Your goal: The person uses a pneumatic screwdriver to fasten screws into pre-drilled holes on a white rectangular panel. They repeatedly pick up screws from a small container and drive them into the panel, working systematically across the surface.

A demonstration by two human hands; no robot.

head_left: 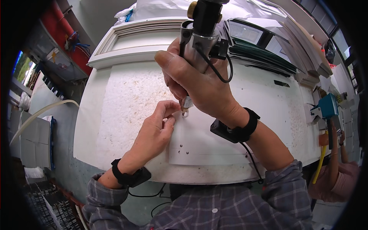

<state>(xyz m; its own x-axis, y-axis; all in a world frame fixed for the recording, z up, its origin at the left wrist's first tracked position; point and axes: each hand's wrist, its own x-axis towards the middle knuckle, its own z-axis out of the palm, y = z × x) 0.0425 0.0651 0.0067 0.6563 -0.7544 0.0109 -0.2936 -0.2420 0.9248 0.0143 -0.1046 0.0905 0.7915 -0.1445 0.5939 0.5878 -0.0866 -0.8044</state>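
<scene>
- My right hand (199, 86) is wrapped tight around the barrel of a powered screwdriver (199, 36), held upright with the tip pointing down at the bench.
- The driver's body is silver metal with a black upper housing and a brass collar on top. A black cable (226, 71) loops off it past my knuckles.
- The driver tip (185, 111) sits just below my right fingers and touches, or nearly touches, the white panel (211, 142). I can't tell if a screw is on it; too small.
- My left hand (155, 128) is pinched narrow, thumb and forefinger together just left of the tip, resting on the panel's edge. Whatever is between the fingertips is hidden.
- The panel lies flat under both hands, its near edge toward me. A few small dark holes (184, 150) sit below my left hand.
- The panel lies on a white foam sheet (122, 103) with a pitted surface that spreads left of my left hand, on the white bench (84, 126).
- Both wrists have black straps. The right one carries a small black box (222, 129) with a wire.
- Beyond the driver is a white frame (126, 42). Right of my right hand is a stack of flat panels (268, 50).
- Far right is a teal tool (327, 107) and another person's arm (335, 153).
</scene>
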